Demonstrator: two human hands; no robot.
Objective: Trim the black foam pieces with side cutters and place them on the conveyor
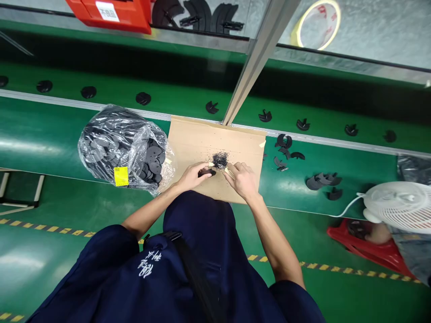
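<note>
My left hand (192, 176) is closed round a small black part (206, 172) on a brown cardboard sheet (198, 139). My right hand (243, 179) is pinched on a small pale tool (229, 171) whose tip meets the part. Just beyond my fingers lies a little heap of black shavings (220, 158). A clear plastic bag (117, 148) full of black round discs sits to the left of the cardboard, its mouth facing my left hand.
Several trimmed black parts (323, 180) lie on the green table right of the cardboard. A conveyor belt (101, 80) behind carries spaced black pieces. A metal post (256, 58) rises from the cardboard's far edge. A white fan (400, 206) and a red bin (363, 246) stand at right.
</note>
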